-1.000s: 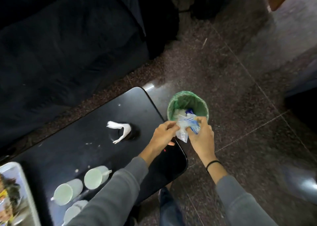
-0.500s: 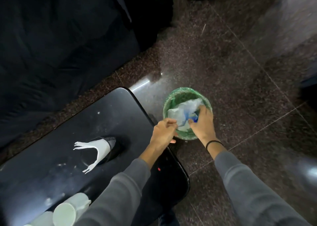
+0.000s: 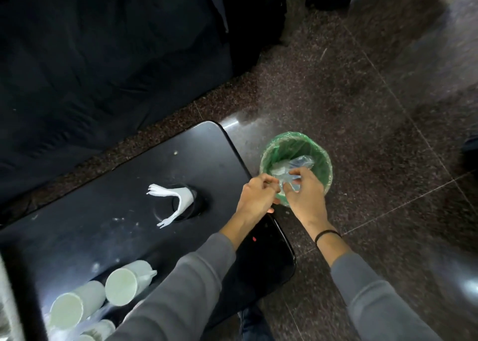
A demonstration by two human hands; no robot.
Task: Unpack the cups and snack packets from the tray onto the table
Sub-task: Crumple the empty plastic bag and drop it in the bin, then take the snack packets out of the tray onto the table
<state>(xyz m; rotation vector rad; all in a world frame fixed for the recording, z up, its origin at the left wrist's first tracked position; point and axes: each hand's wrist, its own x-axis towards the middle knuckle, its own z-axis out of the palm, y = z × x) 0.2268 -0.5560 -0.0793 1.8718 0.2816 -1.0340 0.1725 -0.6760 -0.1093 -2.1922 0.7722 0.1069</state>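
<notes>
The paper cups lie on their sides at the near left corner of my black table, mouths toward me, crowded together; at least three are clear, and more blur out at the bottom edge. Loose clear wrap seems to lie around them, though I cannot make it out well. At the far left edge a pale, blurred strip may be the tray; I cannot tell what is on it.

My right hand is curled around a crumpled clear plastic wrapper, fingers pinched into it, over the near rim of the green-lined waste bin. My left hand is closed in a pinch on the same wrapper's left edge, just past the table's right edge. A black band sits on my right wrist.

The bin stands on the floor just beside the table's rounded far corner. In the middle of the table a dark holder carries white plastic forks, bent outward. The tabletop around it is open, with only pale specks. A dark sofa runs close along the table's far edge. To the right, the polished stone floor is wide and open.

I can read no brand or writing anywhere.
</notes>
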